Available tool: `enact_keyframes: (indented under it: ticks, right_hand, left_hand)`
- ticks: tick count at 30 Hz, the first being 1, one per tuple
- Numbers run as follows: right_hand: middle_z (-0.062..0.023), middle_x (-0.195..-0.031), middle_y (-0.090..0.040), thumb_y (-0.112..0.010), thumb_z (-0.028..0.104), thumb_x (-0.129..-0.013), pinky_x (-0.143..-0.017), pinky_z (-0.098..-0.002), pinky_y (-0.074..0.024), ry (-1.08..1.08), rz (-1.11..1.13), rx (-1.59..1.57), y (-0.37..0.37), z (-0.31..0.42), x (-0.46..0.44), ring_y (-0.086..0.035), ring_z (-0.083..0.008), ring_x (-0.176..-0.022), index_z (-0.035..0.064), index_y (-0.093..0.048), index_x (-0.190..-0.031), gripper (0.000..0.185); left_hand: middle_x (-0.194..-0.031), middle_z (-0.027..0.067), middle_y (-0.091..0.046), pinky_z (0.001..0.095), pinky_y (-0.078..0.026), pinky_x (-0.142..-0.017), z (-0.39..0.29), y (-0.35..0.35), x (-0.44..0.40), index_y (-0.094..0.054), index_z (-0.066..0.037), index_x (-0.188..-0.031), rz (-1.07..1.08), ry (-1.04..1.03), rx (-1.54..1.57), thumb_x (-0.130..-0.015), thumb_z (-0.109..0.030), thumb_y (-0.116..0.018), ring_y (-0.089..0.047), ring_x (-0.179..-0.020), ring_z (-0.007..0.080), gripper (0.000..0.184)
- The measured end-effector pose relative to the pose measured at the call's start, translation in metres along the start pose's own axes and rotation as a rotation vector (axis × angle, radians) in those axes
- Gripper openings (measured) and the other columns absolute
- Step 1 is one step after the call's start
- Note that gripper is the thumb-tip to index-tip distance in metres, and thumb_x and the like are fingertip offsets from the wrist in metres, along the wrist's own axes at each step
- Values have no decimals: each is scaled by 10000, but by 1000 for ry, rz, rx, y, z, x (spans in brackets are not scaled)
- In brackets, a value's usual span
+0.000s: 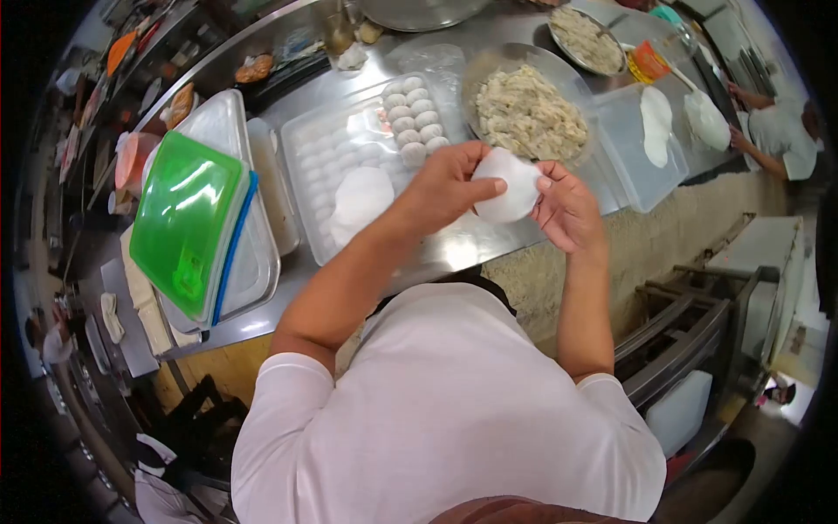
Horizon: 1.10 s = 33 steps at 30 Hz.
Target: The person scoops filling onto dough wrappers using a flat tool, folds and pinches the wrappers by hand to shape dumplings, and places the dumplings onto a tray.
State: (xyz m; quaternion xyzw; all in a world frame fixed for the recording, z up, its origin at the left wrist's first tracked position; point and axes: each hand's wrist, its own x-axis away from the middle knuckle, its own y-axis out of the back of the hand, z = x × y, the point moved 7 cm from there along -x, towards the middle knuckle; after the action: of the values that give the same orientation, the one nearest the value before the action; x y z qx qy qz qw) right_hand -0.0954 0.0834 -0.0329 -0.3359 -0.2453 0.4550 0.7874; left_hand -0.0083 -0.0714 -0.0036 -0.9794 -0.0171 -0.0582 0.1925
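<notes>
Centrally, left hand (447, 186) and right hand (572, 210), fingers partly curled, pinch a white disc (510, 188) at opposite edges.

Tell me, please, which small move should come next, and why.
Perhaps let the left hand keep the disc while the right hand takes some mixture: both hands hold the disc, its visible face is bare, and the bowl of mixture stands just beyond.
</notes>
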Motion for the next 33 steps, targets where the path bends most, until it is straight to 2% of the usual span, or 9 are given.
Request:
enact_keyframes:
  ticks: [6,8,10,12,16,19,24,26,33]
  right_hand:
    - [-124,-1226,-624,-617,443,-983,-811,-369,-567,71,-179,-153,6,-26,23,-654,-236,-1016,25,-524,-1295,529]
    - [-120,-1306,-583,-593,533,-969,-854,-393,-560,165,65,-370,-14,-32,24,-632,-248,-1077,24,-474,-1356,651]
    - [-132,-1356,-560,-577,445,-1004,-954,-448,-531,256,139,-496,-21,-21,29,-616,-274,-1141,17,-409,-1429,627]
    - [-191,-1415,-534,-552,319,-1032,-1081,-504,-463,160,-221,-347,12,-25,34,-529,-319,-1314,-48,-402,-1444,571]
    - [-211,-1331,-606,-537,170,-1021,-1050,-491,-497,127,-395,-300,63,-18,56,-627,-343,-1192,-84,-511,-1348,415]
    - [-197,-1239,-652,-552,155,-1015,-1010,-470,-523,145,-504,-212,82,-10,69,-665,-315,-1112,-95,-547,-1285,368]
    - [-182,-1206,-662,-564,186,-1022,-978,-451,-538,224,-626,-36,104,5,86,-675,-286,-1079,-94,-562,-1250,361]
    - [-174,-1199,-660,-552,207,-1035,-975,-440,-539,231,-597,-128,105,5,83,-672,-273,-1079,-92,-559,-1252,369]
    - [-167,-1193,-656,-532,226,-1049,-978,-445,-536,228,-608,-243,113,2,69,-670,-279,-1079,-73,-558,-1229,351]
  left_hand:
    - [-1022,51,-695,270,-537,-713,-18,-55,-18,-625,9,-1127,164,66,-126,-917,-112,-731,-654,-857,84,265]
    - [-1018,72,-701,278,-541,-714,-11,-68,-23,-623,8,-1136,173,77,-137,-912,-128,-740,-664,-857,104,287]
    - [-1014,94,-707,286,-544,-715,-10,-78,-26,-621,7,-1145,173,83,-145,-907,-144,-750,-675,-856,124,310]
    - [-1013,149,-694,330,-554,-730,-34,-74,-25,-610,6,-1178,-13,-161,-1079,-885,-188,-768,-694,-835,213,385]
    - [-1068,187,-659,448,-555,-783,5,-46,-53,-623,-20,-1176,-53,-200,-1779,-909,-158,-652,-685,-890,358,302]
    - [-1119,181,-671,460,-540,-862,41,-32,-73,-635,-36,-1184,15,120,-1750,-890,-59,-568,-678,-987,366,302]
    - [-1074,205,-711,467,-527,-900,-18,-32,-74,-663,-101,-1281,122,159,-1671,-842,30,-492,-666,-1039,375,489]
    - [-1060,223,-704,474,-522,-895,-24,-32,-84,-673,-98,-1262,12,-30,-1680,-837,35,-511,-661,-1032,390,474]
    - [-1027,234,-703,487,-521,-879,-3,-22,-90,-694,-101,-1227,149,31,-1625,-827,40,-502,-666,-983,411,466]
